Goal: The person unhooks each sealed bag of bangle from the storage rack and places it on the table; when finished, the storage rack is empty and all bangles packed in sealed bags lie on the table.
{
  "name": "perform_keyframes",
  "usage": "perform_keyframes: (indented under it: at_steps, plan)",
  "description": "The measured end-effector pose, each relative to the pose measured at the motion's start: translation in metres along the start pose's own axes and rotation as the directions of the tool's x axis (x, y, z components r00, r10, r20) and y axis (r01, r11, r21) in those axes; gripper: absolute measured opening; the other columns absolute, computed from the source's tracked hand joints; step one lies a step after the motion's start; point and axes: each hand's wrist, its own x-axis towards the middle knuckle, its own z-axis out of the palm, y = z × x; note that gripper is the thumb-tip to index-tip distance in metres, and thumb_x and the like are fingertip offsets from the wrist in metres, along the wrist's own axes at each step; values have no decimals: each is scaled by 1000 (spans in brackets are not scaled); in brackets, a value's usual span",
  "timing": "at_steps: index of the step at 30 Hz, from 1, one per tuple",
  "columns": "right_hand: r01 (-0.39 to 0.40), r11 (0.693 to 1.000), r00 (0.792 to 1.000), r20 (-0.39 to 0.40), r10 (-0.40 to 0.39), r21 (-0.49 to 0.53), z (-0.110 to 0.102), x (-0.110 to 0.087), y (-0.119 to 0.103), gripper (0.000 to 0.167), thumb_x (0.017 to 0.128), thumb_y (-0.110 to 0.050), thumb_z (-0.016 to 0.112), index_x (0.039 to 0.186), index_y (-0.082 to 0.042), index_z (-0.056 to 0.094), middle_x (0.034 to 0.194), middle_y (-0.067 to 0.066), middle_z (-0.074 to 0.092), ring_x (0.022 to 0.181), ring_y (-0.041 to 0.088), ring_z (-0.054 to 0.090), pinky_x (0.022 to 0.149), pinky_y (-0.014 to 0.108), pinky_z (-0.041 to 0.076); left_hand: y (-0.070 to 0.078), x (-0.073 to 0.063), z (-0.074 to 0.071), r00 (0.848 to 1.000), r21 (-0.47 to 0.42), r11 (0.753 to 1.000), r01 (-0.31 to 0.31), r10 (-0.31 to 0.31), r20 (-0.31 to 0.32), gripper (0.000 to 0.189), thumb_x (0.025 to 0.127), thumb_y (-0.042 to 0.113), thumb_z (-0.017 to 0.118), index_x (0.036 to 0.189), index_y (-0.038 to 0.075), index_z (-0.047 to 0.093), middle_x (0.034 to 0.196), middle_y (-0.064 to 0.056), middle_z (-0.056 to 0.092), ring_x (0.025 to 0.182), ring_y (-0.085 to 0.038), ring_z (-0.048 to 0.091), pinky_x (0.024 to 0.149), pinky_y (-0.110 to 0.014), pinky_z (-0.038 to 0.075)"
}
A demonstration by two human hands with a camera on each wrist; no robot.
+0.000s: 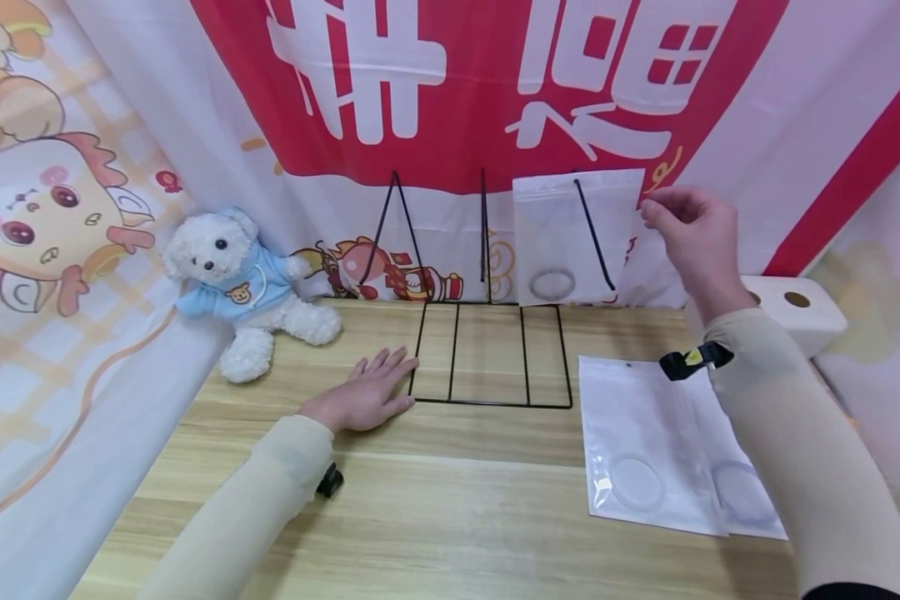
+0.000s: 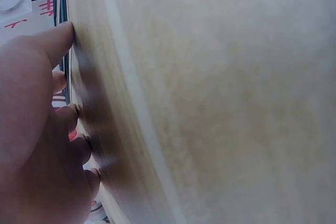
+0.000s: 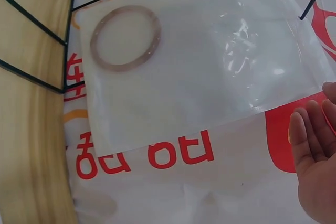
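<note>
A black wire rack point(image 1: 491, 404) stands on the wooden table, its slanting prongs reaching forward. From its right prong hangs a clear zip bag point(image 1: 570, 233) with a pale ring-shaped bangle point(image 3: 94, 40) in its lower corner. My right hand point(image 1: 693, 237) is raised beside the bag, fingertips right at its right edge; the right wrist view shows the fingers loosely bent, with no bag between them. My left hand point(image 1: 371, 392) lies palm down on the table, fingers spread, at the left side of the rack's base.
Two more bags point(image 1: 645, 433) with rings inside overlap on the table at the right, partly under my right forearm. Behind that arm is a white box point(image 1: 802, 308) with round holes. A white teddy bear point(image 1: 243, 283) in blue sits at the back left, against printed cloth.
</note>
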Motion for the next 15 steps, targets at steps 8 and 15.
perform_keyframes:
  at_steps: [8,15]
  plan:
    - [-32,999,999,27,32,18,4,10,-12,52,97,-51,77,142,-26,70,125,-11,68,111,9,64,90,16,56,-2,1,2,1000,2,1000,0,0,-7,73,115,49,46,176,21,16,184,-12,3,170,-42,0,135,-69,1]
    - [-52,998,998,23,51,31,11,10,-15,52,96,-52,77,141,-26,70,124,-11,67,113,10,63,95,20,56,-2,1,2,1000,-5,1000,1,-1,-10,73,115,49,46,176,21,17,184,-12,3,170,-42,0,135,-70,1]
